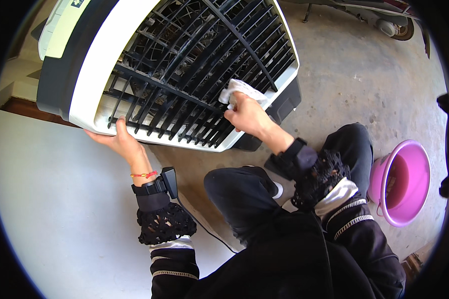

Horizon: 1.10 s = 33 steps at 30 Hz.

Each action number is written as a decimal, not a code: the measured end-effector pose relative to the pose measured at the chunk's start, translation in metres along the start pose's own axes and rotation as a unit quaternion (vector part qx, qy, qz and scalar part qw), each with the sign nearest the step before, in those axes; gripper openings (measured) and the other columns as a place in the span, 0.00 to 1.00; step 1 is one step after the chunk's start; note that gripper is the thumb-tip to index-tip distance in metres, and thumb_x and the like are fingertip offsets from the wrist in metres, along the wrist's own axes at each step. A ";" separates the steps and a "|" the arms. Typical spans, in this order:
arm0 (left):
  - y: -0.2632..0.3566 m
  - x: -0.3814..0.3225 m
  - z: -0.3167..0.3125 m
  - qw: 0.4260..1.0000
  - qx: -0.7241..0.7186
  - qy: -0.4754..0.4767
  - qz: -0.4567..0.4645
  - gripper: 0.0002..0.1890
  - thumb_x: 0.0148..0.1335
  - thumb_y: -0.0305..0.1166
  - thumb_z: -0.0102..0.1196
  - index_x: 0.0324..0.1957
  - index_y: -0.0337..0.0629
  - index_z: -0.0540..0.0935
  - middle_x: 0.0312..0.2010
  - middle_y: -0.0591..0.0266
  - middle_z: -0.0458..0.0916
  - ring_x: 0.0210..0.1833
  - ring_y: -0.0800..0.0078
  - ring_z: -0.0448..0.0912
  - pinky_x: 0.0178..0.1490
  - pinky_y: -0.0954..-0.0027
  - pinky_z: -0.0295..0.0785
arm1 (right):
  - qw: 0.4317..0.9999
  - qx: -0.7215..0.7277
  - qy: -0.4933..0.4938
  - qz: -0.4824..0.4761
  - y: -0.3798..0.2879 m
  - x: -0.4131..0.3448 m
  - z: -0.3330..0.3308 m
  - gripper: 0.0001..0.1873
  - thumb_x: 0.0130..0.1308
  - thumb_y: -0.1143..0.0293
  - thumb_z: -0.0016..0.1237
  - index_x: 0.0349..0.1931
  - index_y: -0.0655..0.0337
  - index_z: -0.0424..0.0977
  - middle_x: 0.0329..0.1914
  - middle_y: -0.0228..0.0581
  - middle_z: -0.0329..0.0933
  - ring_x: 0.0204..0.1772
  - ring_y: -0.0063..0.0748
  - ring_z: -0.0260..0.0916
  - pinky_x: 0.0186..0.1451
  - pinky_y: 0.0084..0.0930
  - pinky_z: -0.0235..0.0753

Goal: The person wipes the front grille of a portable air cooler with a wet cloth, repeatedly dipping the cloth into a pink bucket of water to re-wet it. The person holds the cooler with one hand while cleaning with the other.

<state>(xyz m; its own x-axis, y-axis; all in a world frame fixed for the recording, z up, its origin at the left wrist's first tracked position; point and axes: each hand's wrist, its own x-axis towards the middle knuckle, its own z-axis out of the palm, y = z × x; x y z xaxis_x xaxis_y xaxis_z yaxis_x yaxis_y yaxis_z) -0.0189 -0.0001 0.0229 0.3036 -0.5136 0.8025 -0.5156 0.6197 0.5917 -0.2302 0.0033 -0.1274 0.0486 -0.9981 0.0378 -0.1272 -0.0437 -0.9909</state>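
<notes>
A large white and dark grey air cooler (97, 67) stands in front of me, its black slatted grille (194, 71) facing my hands. Dusty-looking fan parts show behind the slats. My left hand (121, 144) grips the lower left edge of the white frame, with the thumb over the rim by the slat ends. In my right hand (247, 116) is a bunched white cloth (243, 91), pressed against the grille's lower right part, near the frame. The fingers under the cloth are partly hidden.
A pink bucket (374, 187) holding murky liquid stands on the concrete floor (344, 82) beside my right knee. Part of a parked motorbike (391, 28) shows at the upper right. A pale wall (60, 194) is close along my left side.
</notes>
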 end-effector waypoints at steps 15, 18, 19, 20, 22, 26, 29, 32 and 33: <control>0.007 -0.002 0.005 1.000 -0.018 0.008 -0.013 0.43 0.46 0.17 0.49 0.66 0.35 0.44 0.63 0.46 0.50 0.63 0.60 0.58 0.63 0.65 0.57 | 0.901 -0.429 -0.063 0.005 -0.023 0.051 0.006 0.16 0.53 0.73 0.48 0.44 0.63 0.75 0.37 0.43 0.80 0.41 0.41 0.78 0.38 0.30 0.77; 0.008 -0.003 0.004 1.000 -0.003 0.016 -0.005 0.42 0.48 0.18 0.49 0.66 0.32 0.45 0.64 0.48 0.52 0.63 0.62 0.58 0.66 0.65 0.50 | 0.988 -0.031 -0.113 0.103 -0.015 0.050 0.005 0.15 0.53 0.76 0.47 0.44 0.63 0.67 0.25 0.37 0.77 0.24 0.31 0.75 0.23 0.24 0.73; 0.008 -0.002 0.004 1.000 -0.003 0.022 -0.015 0.42 0.48 0.18 0.49 0.66 0.33 0.45 0.64 0.48 0.52 0.63 0.62 0.58 0.65 0.65 0.52 | 0.965 0.175 -0.122 0.151 -0.012 0.049 0.000 0.14 0.54 0.76 0.47 0.42 0.62 0.65 0.21 0.35 0.74 0.19 0.25 0.71 0.19 0.21 0.70; 0.008 -0.002 0.004 1.000 0.002 0.018 -0.009 0.43 0.47 0.17 0.48 0.66 0.33 0.45 0.63 0.47 0.52 0.63 0.61 0.58 0.64 0.65 0.55 | 0.923 0.302 -0.152 0.184 -0.010 0.047 -0.005 0.11 0.54 0.75 0.47 0.37 0.60 0.64 0.18 0.31 0.69 0.15 0.18 0.64 0.15 0.16 0.64; 0.007 -0.001 0.004 0.999 0.023 0.021 0.010 0.43 0.46 0.17 0.48 0.66 0.33 0.44 0.62 0.46 0.52 0.63 0.61 0.58 0.64 0.66 0.56 | 0.964 0.179 -0.160 0.117 -0.012 0.041 -0.017 0.12 0.53 0.72 0.46 0.39 0.66 0.66 0.19 0.35 0.71 0.15 0.21 0.66 0.16 0.18 0.67; 0.005 0.000 0.003 0.999 0.023 0.019 0.018 0.42 0.48 0.18 0.49 0.66 0.33 0.46 0.65 0.48 0.50 0.65 0.61 0.56 0.67 0.64 0.51 | 0.994 -0.045 -0.103 0.016 -0.027 0.014 -0.036 0.16 0.53 0.69 0.44 0.39 0.73 0.69 0.24 0.51 0.76 0.20 0.38 0.74 0.28 0.30 0.75; 0.004 -0.001 0.002 1.000 -0.013 -0.002 0.006 0.42 0.48 0.18 0.49 0.66 0.33 0.46 0.65 0.49 0.50 0.64 0.61 0.58 0.67 0.64 0.51 | 0.980 -0.165 0.094 -0.061 -0.036 -0.004 -0.036 0.17 0.51 0.66 0.46 0.37 0.72 0.69 0.27 0.58 0.75 0.36 0.54 0.74 0.41 0.39 0.75; 0.004 -0.001 0.001 1.000 -0.001 0.007 -0.005 0.43 0.47 0.17 0.48 0.66 0.33 0.44 0.63 0.47 0.51 0.62 0.61 0.59 0.63 0.65 0.57 | 0.993 -0.105 -0.047 -0.030 -0.039 0.001 -0.028 0.18 0.51 0.69 0.47 0.39 0.73 0.68 0.27 0.55 0.76 0.31 0.48 0.76 0.40 0.36 0.75; 0.004 0.000 0.001 1.000 0.010 0.004 0.005 0.43 0.46 0.17 0.48 0.66 0.32 0.44 0.63 0.46 0.51 0.62 0.61 0.58 0.62 0.66 0.60 | 0.996 -0.037 -0.077 0.005 -0.039 0.007 -0.024 0.17 0.52 0.70 0.46 0.40 0.73 0.68 0.23 0.51 0.76 0.24 0.40 0.76 0.36 0.32 0.76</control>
<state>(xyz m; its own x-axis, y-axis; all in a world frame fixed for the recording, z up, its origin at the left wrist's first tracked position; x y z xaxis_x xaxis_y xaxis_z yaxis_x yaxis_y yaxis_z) -0.0216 0.0018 0.0248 0.3052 -0.5024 0.8090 -0.5342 0.6129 0.5822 -0.2485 -0.0027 -0.0853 0.1967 -0.9805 0.0013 -0.2005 -0.0415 -0.9788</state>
